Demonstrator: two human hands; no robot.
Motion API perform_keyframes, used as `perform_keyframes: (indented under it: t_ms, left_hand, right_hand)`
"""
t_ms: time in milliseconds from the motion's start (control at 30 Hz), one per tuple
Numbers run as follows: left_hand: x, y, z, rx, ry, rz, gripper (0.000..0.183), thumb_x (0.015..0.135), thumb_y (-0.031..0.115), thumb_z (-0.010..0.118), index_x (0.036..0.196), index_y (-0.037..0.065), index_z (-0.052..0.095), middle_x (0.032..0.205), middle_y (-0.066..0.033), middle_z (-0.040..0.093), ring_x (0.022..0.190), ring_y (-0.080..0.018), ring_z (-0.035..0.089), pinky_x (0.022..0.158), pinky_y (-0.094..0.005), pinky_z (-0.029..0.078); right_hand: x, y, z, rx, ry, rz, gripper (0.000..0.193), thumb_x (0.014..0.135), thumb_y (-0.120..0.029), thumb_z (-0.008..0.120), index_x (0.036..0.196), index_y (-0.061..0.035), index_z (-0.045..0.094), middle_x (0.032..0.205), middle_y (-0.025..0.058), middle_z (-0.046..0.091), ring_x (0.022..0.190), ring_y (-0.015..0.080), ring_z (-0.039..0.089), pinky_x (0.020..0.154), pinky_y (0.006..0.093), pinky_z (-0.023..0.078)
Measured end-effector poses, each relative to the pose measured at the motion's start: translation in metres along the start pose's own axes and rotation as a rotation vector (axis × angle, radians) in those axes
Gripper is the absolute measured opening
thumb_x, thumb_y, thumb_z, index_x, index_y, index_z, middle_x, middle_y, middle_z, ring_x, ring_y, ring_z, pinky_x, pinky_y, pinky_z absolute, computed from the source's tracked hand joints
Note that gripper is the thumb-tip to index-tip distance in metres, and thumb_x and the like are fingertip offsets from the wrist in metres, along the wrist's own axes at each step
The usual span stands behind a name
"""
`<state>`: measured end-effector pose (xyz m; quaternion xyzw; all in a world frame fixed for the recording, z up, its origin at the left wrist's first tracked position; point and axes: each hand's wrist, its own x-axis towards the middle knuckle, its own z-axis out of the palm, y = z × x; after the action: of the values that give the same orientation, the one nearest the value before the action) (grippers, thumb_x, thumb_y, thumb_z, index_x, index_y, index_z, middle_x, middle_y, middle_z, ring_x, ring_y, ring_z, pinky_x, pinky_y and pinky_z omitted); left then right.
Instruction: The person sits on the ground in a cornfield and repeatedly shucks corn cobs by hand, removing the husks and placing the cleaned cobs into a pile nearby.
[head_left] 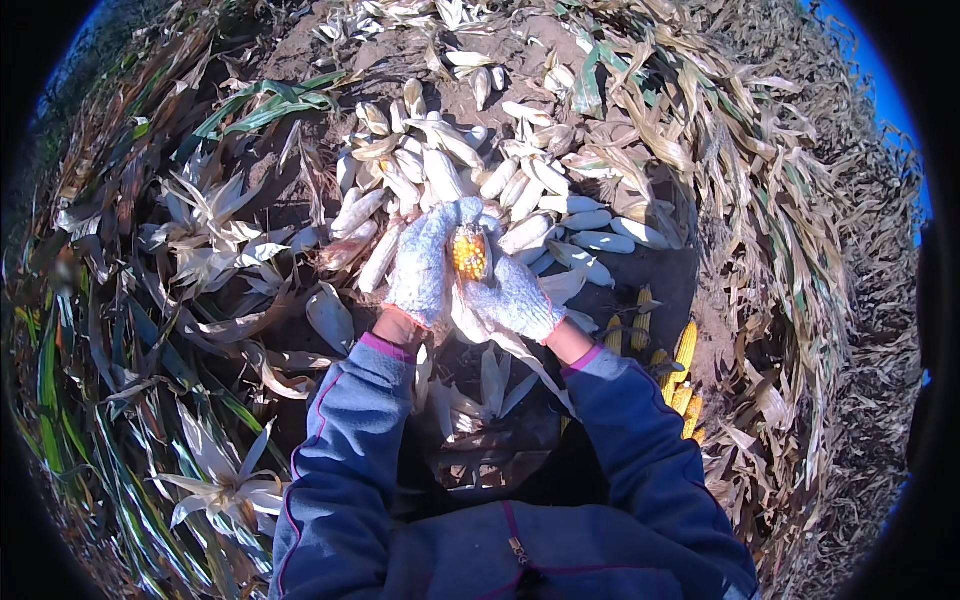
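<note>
Both my hands wear white knitted gloves and meet around one ear of corn in front of me. Orange and yellow kernels show at its bared end, between the gloves. My left hand wraps its left side, and my right hand grips it from the right. Pale husk hangs peeled down below the ear, with a long strip trailing towards my right sleeve. Just beyond my hands lies a heap of ears in whitish husks.
Husked yellow ears lie in a small pile beside my right forearm. Dry stalks and leaves bank up along the right. Green and dry leaves cover the left. Loose husks lie on the soil before my lap.
</note>
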<state>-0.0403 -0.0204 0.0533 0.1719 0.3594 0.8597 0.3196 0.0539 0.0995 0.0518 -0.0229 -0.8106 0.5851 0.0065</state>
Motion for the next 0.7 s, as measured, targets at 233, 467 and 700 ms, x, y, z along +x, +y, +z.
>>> perform_keyframes:
  t_ms: [233, 467, 700]
  left_hand:
    - [0.017, -0.030, -0.034, -0.259, 0.268, -0.023, 0.033, 0.101, 0.025, 0.046, 0.121, -0.001, 0.055, 0.111, -0.0128, 0.065, 0.106, -0.0233, 0.062, 0.094, -0.0354, 0.049]
    - [-0.006, 0.011, 0.022, 0.456, 0.142, 0.048, 0.032, 0.097, 0.019, 0.055, 0.118, -0.004, 0.061, 0.112, -0.0117, 0.065, 0.105, -0.0170, 0.060, 0.094, -0.0294, 0.047]
    - [-0.006, 0.014, 0.003, 0.702, -0.006, 0.016, 0.030, 0.094, 0.015, 0.057, 0.115, -0.006, 0.063, 0.108, -0.0103, 0.067, 0.099, -0.0152, 0.062, 0.089, -0.0284, 0.048]
  right_hand:
    - [0.005, 0.014, 0.011, 0.138, 0.282, 0.001, 0.049, 0.088, -0.026, 0.067, 0.127, -0.0025, 0.049, 0.109, 0.0082, 0.063, 0.097, 0.0166, 0.060, 0.085, 0.0314, 0.048]
    - [0.004, 0.019, 0.007, 0.065, 0.305, 0.025, 0.054, 0.085, -0.029, 0.070, 0.128, -0.0038, 0.050, 0.109, 0.0094, 0.064, 0.099, 0.0187, 0.061, 0.086, 0.0323, 0.049]
    - [-0.004, 0.006, -0.003, -0.167, 0.210, 0.116, 0.055, 0.081, -0.036, 0.071, 0.123, -0.0057, 0.052, 0.109, 0.0169, 0.063, 0.100, 0.0325, 0.062, 0.084, 0.0392, 0.049]
